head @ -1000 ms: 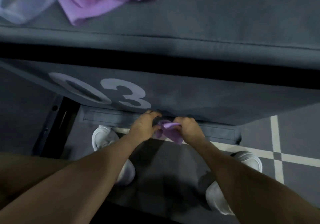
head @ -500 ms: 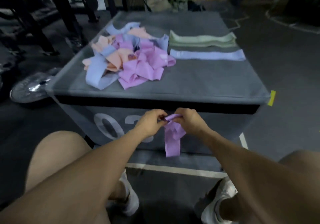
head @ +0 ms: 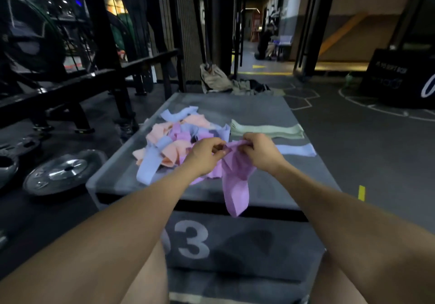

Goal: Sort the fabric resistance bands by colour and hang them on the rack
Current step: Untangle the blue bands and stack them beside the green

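Purple band (head: 236, 181) pinched at its top edge by left hand (head: 204, 155) and right hand (head: 259, 153), hanging above the grey box (head: 235, 105).
Green bands (head: 268, 130) and 1 blue band (head: 296, 150) lie sorted; the mixed pile (head: 174, 143) remains, nothing hung yet.

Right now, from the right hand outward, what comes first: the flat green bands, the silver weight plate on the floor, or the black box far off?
1. Green bands, just beyond the right hand.
2. Weight plate, left, on the floor.
3. Black box, far right.
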Motion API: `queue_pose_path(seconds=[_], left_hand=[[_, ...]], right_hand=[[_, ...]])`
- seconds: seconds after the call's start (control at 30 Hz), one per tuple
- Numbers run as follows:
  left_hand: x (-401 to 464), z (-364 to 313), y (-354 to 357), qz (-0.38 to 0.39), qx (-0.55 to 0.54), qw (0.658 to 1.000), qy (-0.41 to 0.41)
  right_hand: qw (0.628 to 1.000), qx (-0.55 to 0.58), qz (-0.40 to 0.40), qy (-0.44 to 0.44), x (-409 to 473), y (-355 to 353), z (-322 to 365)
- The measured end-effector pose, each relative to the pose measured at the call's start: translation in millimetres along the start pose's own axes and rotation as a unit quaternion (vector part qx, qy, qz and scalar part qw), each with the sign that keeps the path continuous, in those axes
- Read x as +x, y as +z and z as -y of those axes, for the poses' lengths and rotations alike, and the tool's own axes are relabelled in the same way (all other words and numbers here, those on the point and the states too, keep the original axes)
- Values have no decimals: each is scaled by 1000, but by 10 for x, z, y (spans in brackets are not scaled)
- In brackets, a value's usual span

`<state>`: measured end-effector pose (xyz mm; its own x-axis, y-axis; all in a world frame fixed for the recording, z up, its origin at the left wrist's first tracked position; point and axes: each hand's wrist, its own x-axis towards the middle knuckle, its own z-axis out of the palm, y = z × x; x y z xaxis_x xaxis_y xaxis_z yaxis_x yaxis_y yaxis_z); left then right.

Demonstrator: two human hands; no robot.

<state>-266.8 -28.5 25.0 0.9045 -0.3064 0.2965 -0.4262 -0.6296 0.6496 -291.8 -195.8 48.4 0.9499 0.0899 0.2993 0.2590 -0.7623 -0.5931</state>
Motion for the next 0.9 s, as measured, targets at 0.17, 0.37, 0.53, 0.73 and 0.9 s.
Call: queue_pose_path(seconds=[0.17, 0.37, 0.53, 0.73, 0.9], left_hand=[[521, -5, -484, -65, -2, 998, 0], [1150, 308, -824, -121, 4, 992, -30], [1362, 820, -689, -111, 8, 992, -60], [1375, 1330, -440, -81, 26, 990, -113], [1313, 1358, -420, -71, 38, 989, -125]], right_hand=[[999, 2, -45, -22, 705, -165, 338], [994, 61, -81, -48, 1548, -46, 478], [995, 91, -43, -15, 1871, 521, 192], [993, 83, 82, 17, 1920, 1108, -168], [986, 123, 101, 41, 1910, 1105, -191]])
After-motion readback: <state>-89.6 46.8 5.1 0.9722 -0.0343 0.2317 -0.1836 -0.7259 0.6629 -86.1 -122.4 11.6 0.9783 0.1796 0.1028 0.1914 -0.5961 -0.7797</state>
